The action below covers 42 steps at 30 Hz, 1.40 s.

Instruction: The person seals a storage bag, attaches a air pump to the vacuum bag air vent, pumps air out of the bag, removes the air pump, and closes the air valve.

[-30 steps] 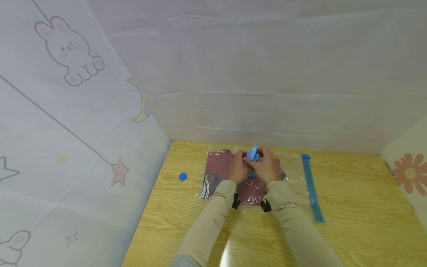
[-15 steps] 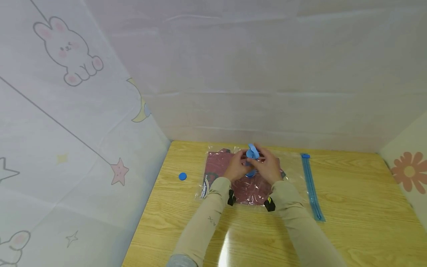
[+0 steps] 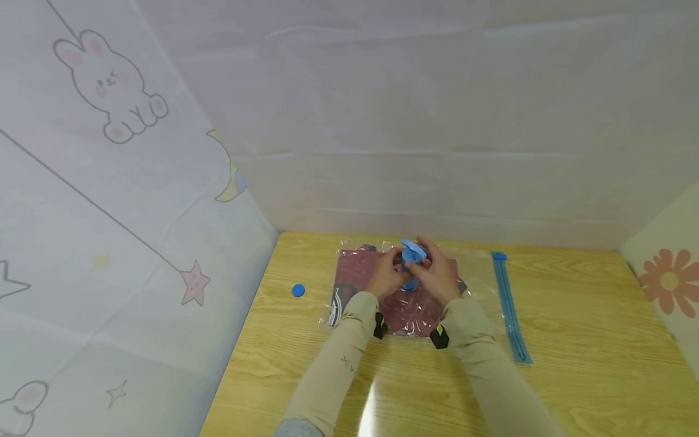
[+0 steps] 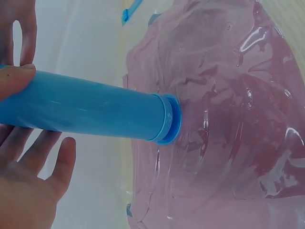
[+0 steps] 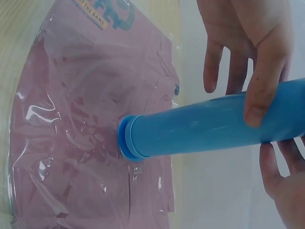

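A blue hand pump [image 3: 413, 250] with a T-shaped handle stands between both hands over a bagged garment. My left hand [image 3: 386, 277] holds its barrel from the left. In the right wrist view, the left thumb [image 5: 259, 102] lies across the barrel. From the other side my right hand [image 3: 441, 276] grips the barrel close under the handle. The pump's lower end meets a round blue valve [image 4: 174, 119] on the clear plastic storage bag [image 3: 480, 279]; a dark slit shows between them. Inside the bag lies a folded maroon garment [image 3: 409, 318] with a printed logo.
A small round blue cap [image 3: 298, 290] lies on the wooden table [image 3: 573, 315], left of the bag. The bag's blue zip edge [image 3: 510, 309] runs along its right side. Printed cloth walls [image 3: 382, 121] enclose the table at the back and sides.
The pump's handle has turned from nearly upright in view to a slant. Both hands have shifted slightly around the barrel, and the pump's top has moved a little left. The bag stays put.
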### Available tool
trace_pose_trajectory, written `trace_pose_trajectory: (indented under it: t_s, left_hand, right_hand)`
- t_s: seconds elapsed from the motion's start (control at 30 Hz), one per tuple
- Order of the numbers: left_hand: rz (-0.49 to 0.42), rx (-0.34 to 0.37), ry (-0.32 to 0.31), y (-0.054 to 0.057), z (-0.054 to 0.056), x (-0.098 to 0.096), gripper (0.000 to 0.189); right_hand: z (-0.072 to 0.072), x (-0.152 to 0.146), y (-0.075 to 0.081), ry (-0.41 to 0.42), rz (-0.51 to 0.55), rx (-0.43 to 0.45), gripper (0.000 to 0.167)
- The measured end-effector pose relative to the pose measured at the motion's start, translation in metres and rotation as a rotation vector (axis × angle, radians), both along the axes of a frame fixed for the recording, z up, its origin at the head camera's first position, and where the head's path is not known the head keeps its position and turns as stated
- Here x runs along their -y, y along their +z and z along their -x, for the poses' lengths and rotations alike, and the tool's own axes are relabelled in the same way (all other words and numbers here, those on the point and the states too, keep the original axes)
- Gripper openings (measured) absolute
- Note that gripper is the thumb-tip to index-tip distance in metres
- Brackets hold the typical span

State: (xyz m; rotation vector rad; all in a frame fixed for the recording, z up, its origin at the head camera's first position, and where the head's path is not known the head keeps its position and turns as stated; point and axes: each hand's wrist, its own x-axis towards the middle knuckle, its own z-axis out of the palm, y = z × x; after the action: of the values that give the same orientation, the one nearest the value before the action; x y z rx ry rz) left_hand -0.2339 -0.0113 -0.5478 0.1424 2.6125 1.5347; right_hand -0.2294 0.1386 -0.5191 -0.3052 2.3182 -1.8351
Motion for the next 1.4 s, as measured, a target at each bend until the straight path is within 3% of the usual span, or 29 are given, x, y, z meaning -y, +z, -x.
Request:
trace_pose_trajectory:
  t_s: [0.2, 0.37, 0.57, 0.83, 1.07, 1.23, 1.4]
  left_hand:
    - [0.016, 0.018, 0.087, -0.003, -0.002, -0.005, 0.054]
    - [0.058, -0.044, 0.156, -0.010, -0.001, -0.012, 0.041]
    - [0.056, -0.096, 0.191, -0.015, -0.001, -0.016, 0.036]
    - [0.047, -0.083, 0.132, -0.015, -0.003, -0.010, 0.043]
    - [-0.003, -0.010, 0.015, -0.011, -0.004, -0.002, 0.061]
    - [0.008, 0.004, -0.033, -0.005, -0.002, 0.000, 0.061]
    - [0.024, 0.002, -0.039, -0.005, -0.002, 0.002, 0.059]
  right_hand:
    - [-0.002, 0.005, -0.001, -0.092, -0.025, 0.041, 0.069]
    - [-0.004, 0.011, -0.004, -0.169, -0.113, 0.039, 0.069]
    - [-0.005, 0.014, -0.003, -0.178, -0.125, 0.002, 0.057]
    - [-0.003, 0.010, -0.004, -0.155, -0.154, -0.052, 0.045]
    - [-0.002, 0.002, -0.005, -0.071, -0.106, -0.112, 0.040]
    - [-0.002, -0.002, 0.000, 0.001, -0.085, -0.045, 0.055]
    - [-0.001, -0.007, 0.004, 0.039, -0.092, 0.041, 0.058]
